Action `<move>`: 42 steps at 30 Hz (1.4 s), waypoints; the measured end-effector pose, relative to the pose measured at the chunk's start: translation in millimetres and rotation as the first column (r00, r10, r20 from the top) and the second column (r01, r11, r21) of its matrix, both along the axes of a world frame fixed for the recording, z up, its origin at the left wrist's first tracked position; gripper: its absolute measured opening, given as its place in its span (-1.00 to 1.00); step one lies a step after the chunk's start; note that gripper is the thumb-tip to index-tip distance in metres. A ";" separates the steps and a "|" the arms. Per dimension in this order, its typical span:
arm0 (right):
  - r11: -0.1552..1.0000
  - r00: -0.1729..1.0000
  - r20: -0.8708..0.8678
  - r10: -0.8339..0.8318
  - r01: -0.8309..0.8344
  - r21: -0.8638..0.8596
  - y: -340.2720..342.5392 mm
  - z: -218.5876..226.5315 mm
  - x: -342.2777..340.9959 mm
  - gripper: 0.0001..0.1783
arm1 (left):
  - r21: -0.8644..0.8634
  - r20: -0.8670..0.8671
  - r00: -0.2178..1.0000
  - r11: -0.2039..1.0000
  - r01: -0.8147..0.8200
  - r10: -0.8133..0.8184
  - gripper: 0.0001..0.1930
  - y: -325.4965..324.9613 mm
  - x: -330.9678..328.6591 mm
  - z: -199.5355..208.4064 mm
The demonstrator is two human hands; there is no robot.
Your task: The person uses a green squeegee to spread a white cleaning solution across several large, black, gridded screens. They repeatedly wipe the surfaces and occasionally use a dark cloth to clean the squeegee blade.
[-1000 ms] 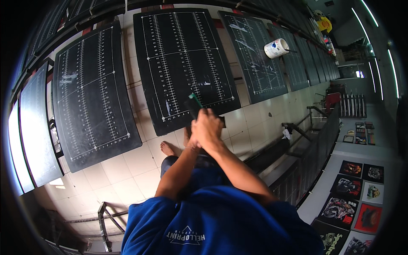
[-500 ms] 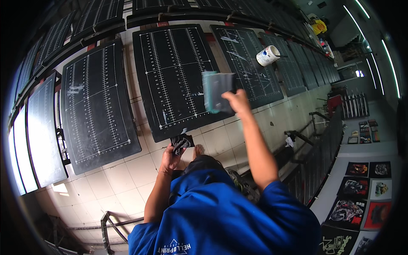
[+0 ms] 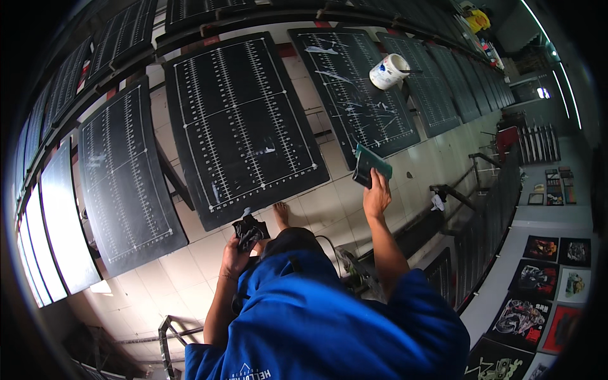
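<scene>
My right hand (image 3: pixel 377 197) grips a squeegee (image 3: pixel 376 164) with a green blade and dark holder, off the near edge of a black board (image 3: pixel 354 95) marked with white rulers. My left hand (image 3: pixel 235 257) is closed around a crumpled black cloth (image 3: pixel 251 232) with a grey tip, in front of my body. Past the cloth lies another black ruled board (image 3: pixel 235 120), with small pale smears on it. A white paint-stained bucket (image 3: pixel 386 72), with a dark stick poking out, stands on the smeared board beyond the squeegee.
More ruled boards (image 3: pixel 120 171) run in rows to left and right on dark rails. Metal frames (image 3: pixel 166 335) stand behind me at the left, and dark rails (image 3: pixel 437 215) at the right. Printed pictures (image 3: pixel 520 316) lie at the right. Pale floor tiles (image 3: pixel 310 209) show between.
My right hand has lowered and come rightward with the squeegee, which has turned. My left hand with the cloth has shifted slightly left. The view has moved along the boards to the right.
</scene>
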State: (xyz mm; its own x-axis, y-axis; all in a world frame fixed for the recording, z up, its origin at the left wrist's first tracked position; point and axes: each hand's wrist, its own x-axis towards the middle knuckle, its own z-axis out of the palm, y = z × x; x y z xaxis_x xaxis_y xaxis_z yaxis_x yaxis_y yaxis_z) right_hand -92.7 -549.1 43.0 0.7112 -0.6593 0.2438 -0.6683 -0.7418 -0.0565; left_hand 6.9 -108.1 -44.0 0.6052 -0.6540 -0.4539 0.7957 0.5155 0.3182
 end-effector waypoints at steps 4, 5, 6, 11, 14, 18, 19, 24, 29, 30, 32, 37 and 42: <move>0.984 0.986 0.009 -0.169 0.168 0.052 2.6 10.5 -54.9 -0.37 | 0.083 -0.047 0.999 0.997 0.010 -0.006 -0.62 -39.1 12.1 -7.5; 0.977 0.980 -0.009 -0.198 0.198 0.073 5.6 18.5 -65.1 -0.39 | 0.051 -0.065 0.998 0.999 0.008 -0.005 -0.64 -46.8 15.5 -3.5; 0.970 0.974 -0.028 -0.223 0.225 0.094 5.1 27.5 -69.2 -0.41 | 0.019 -0.084 0.996 1.000 0.002 0.000 -0.65 -54.8 17.6 0.4; 0.959 0.968 0.244 0.064 -0.127 0.253 18.0 95.5 22.5 -0.68 | 0.146 0.146 0.987 0.988 0.045 -0.067 -0.62 -57.4 8.8 -18.5; 0.846 0.898 0.324 0.298 -0.406 0.346 45.1 106.9 125.8 -0.70 | 0.074 -0.005 1.000 0.997 0.006 -0.005 -0.47 -57.6 8.3 -10.7; 0.759 0.805 0.161 0.571 -0.592 0.271 90.9 102.1 241.1 -0.60 | 0.038 -0.073 0.996 0.998 -0.047 0.050 -0.42 -52.6 7.4 -1.7; 0.797 0.820 0.060 0.569 -0.568 0.205 97.5 92.9 256.2 -0.64 | 0.035 -0.075 0.995 0.998 -0.059 0.061 -0.42 -52.4 7.4 2.4; 0.872 0.855 -0.180 0.486 -0.462 0.159 166.5 66.1 242.5 -0.55 | 0.009 -0.135 0.971 0.981 -0.195 0.195 -0.53 -44.9 1.6 -5.1; 0.820 0.791 -0.225 0.569 -0.528 0.220 240.1 68.9 189.8 -0.48 | -0.055 -0.200 0.956 0.972 -0.230 0.215 -0.58 -31.2 -2.2 -13.4; 0.794 0.771 -0.197 0.605 -0.570 0.208 255.1 64.9 172.8 -0.44 | -0.074 -0.206 0.954 0.969 -0.235 0.215 -0.59 -28.8 -3.0 -11.7; 0.749 0.729 -0.178 0.661 -0.624 0.222 274.7 58.1 144.6 -0.39 | -0.086 -0.211 0.954 0.968 -0.236 0.214 -0.60 -24.7 -3.1 -11.6; 0.634 0.651 -0.130 0.747 -0.641 0.433 284.5 81.5 127.0 -0.44 | -0.134 -0.220 0.956 0.964 -0.228 0.196 -0.63 -15.1 -3.0 -15.8; 0.576 0.643 0.076 0.762 -0.727 0.373 275.3 94.9 222.3 -0.60 | -0.090 -0.218 0.961 0.977 -0.194 0.171 -0.61 -10.3 10.4 11.9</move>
State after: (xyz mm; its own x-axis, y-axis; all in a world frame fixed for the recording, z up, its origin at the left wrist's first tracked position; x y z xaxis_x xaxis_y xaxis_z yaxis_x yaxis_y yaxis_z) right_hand 129.6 -273.8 137.9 0.9953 0.0904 0.0335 0.0963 -0.9200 -0.3798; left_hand 17.3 -118.4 -32.1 0.6191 -0.5935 -0.5142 0.7271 0.6807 0.0897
